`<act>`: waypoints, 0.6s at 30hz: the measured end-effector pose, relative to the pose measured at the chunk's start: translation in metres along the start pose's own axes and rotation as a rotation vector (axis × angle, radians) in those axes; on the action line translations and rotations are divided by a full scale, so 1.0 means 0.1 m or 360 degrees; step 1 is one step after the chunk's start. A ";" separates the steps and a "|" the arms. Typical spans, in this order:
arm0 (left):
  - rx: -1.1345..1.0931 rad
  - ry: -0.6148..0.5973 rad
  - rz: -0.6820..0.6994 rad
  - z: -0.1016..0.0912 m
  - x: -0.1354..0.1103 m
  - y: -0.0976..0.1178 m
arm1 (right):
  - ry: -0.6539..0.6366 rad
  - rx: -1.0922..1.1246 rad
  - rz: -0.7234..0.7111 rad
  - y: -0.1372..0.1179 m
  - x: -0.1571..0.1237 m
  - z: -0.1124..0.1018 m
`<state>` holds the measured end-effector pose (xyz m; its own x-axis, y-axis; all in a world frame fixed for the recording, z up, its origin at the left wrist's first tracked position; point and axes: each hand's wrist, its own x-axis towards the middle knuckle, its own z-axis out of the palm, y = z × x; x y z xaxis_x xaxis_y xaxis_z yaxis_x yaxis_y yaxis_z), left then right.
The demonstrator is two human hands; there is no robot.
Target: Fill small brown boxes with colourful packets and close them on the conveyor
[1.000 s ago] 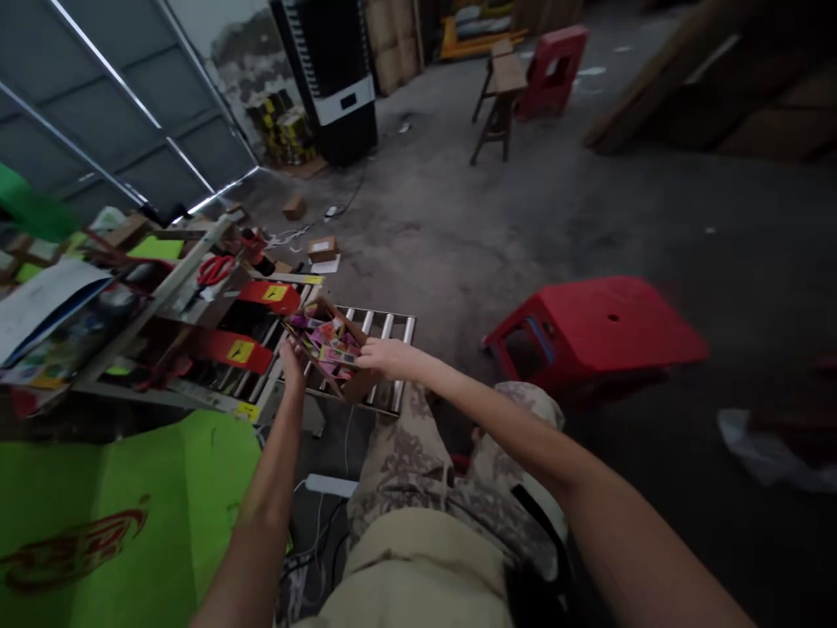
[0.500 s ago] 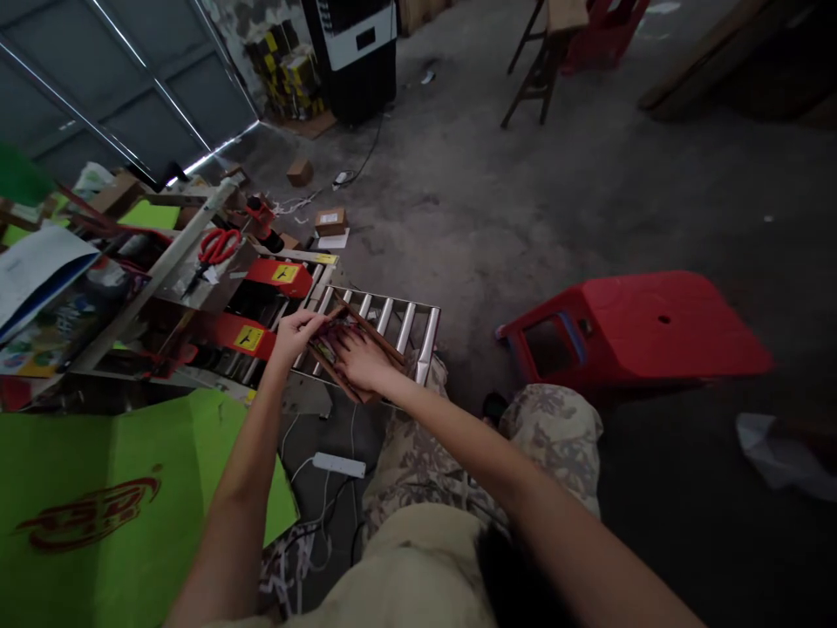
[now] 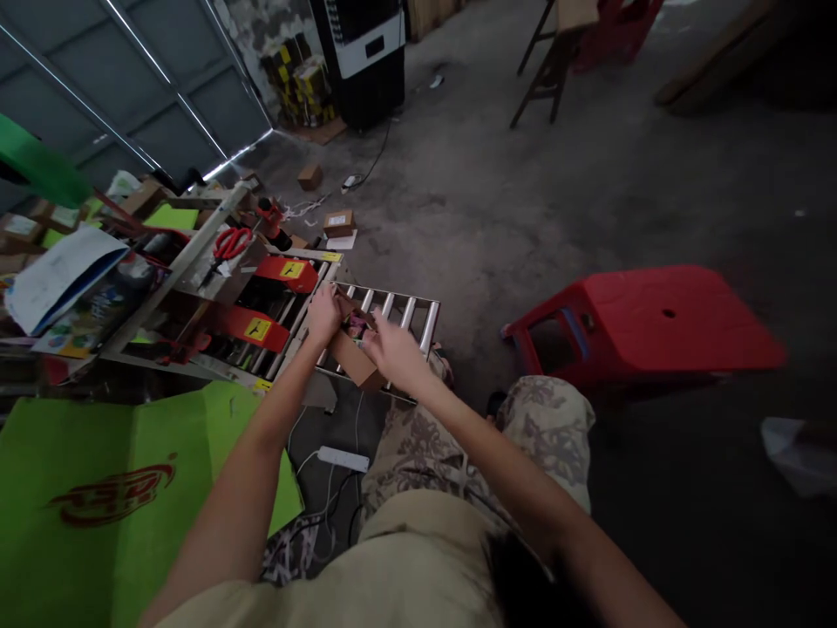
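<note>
The left hand (image 3: pixel 323 316) is closed on the left end of a small cardboard box (image 3: pixel 357 359), which is held on or just above a short roller track (image 3: pixel 427 330). The top is open, and small colourful packets (image 3: pixel 357 326) are seen inside. The right rim is met by the right hand (image 3: pixel 393 351); whether anything is pinched there cannot be told. The box is judged light and fairly stiff, its thin edges easily bent, so it is best gripped by the side walls. Around it, from the left, room is taken up by a green sheet (image 3: pixel 173 436), red-handled scissors (image 3: pixel 230 244) and a machine's red arms (image 3: pixel 304 276), by which leftward movement is hindered. Lower down, a power strip (image 3: pixel 343 460) is seen; well apart at right, a red stool (image 3: pixel 693 327).
</note>
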<state>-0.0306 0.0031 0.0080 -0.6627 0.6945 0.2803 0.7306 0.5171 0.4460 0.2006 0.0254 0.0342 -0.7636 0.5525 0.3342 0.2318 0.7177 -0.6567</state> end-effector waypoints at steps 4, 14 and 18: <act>-0.0622 0.0350 -0.0258 -0.09 -0.04 -0.02 | -0.0244 -0.0292 -0.0166 0.03 -0.31 0.35; -0.0396 -0.0568 0.0504 -0.07 -1.43 0.51 | -0.0420 0.0630 -0.0089 0.48 -0.24 0.07; -0.0173 -0.0511 0.0535 -0.23 -1.15 0.41 | -0.0071 0.0884 0.0346 0.76 -0.44 -0.01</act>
<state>0.0719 -0.0668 0.0136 -0.2955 0.9426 0.1552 0.8630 0.1937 0.4666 0.2526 0.0557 -0.0298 -0.7612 0.6350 0.1319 0.0449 0.2546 -0.9660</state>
